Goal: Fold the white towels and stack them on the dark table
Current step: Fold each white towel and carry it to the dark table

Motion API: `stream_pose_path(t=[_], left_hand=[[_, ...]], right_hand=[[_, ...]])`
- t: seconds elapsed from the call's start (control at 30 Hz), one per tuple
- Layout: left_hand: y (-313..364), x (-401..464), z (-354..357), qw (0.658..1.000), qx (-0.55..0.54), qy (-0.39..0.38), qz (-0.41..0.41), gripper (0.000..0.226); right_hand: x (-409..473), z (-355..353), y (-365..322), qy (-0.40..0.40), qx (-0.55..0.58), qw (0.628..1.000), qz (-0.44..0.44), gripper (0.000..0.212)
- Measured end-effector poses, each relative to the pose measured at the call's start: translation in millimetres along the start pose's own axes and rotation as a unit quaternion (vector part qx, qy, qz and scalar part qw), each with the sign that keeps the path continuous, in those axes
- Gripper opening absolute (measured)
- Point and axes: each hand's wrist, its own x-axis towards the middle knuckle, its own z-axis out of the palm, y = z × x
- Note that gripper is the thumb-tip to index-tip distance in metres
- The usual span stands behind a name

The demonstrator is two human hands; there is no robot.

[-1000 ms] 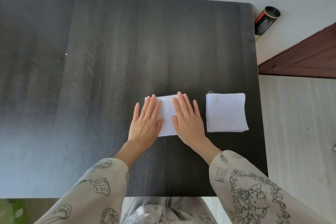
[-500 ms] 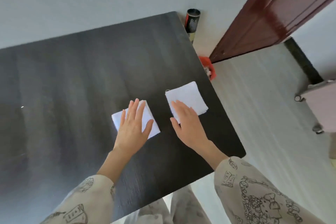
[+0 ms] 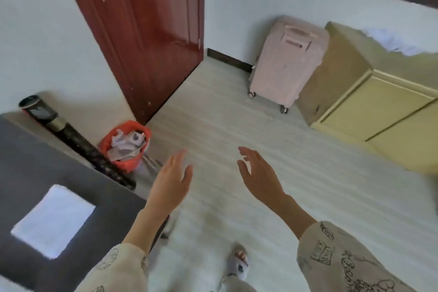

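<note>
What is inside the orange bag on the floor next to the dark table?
The orange bag holds crumpled white and grey material, perhaps cloth or paper; the blur hides which. It fills the bag's open top. Anything deeper is covered by this pile and the bag's wall.

A folded white square cloth towel [image 3: 53, 220] lies flat on the dark wood-grain desk [image 3: 21, 161]. It sits near the desk's corner, blurred.
</note>
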Motion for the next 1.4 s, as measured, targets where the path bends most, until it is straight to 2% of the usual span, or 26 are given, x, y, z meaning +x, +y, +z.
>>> stream_pose_path(t=[0.23, 0.43, 0.8, 0.97, 1.13, 1.4], left_hand=[[162.4, 115.9, 118.8, 0.982, 0.024, -0.095, 0.159, 0.045], [245.6, 208.5, 186.1, 0.964, 0.038, -0.151, 0.216, 0.042], [422.5, 440.3, 292.0, 0.933, 0.062, -0.224, 0.275, 0.040], [504.9, 510.2, 336.3, 0.915, 0.077, -0.267, 0.292, 0.041], [552.6, 561.9, 392.0, 0.907, 0.081, -0.302, 0.281, 0.039], [637.4, 644.9, 474.6, 0.912, 0.098, -0.311, 0.250, 0.034]], right_hand=[[13.1, -132.0, 161.1, 0.107, 0.021, 0.984, 0.139, 0.038], [55.5, -194.4, 250.6, 0.160, 0.036, 0.964, 0.207, 0.038], [231.6, -342.4, 403.0, 0.211, 0.036, 0.940, 0.267, 0.039], [281.5, -401.8, 464.8, 0.242, 0.044, 0.923, 0.297, 0.039], [325.2, -436.3, 539.4, 0.229, 0.054, 0.921, 0.311, 0.039], [403.9, -509.9, 666.8, 0.191, 0.066, 0.929, 0.309, 0.038]])
